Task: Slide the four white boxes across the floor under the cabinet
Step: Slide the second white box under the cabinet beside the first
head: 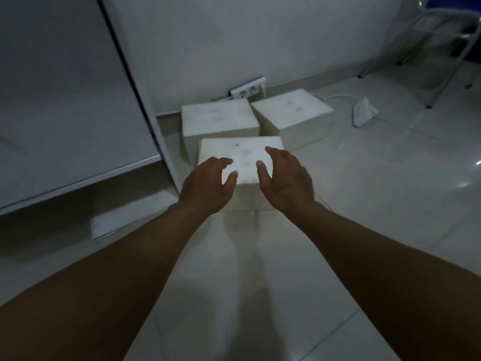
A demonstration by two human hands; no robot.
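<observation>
Three white boxes stand on the tiled floor to the right of the cabinet [65, 100]. The nearest box [244, 157] lies under my hands. My left hand [208, 186] hovers over its near left corner and my right hand [286, 178] over its near right side, fingers loosely spread, holding nothing. Behind it stand a back left box [218, 118] and a back right box [291, 110], both near the wall. A fourth white box [125, 217] sits on the floor beneath the cabinet's raised bottom edge, partly in shadow.
A white power strip [248, 88] leans at the wall behind the boxes, with a cable running right to a crumpled white bag [363, 112]. Metal chair legs [442, 61] stand at the far right. Pale glossy floor tiles [260, 282] stretch toward me.
</observation>
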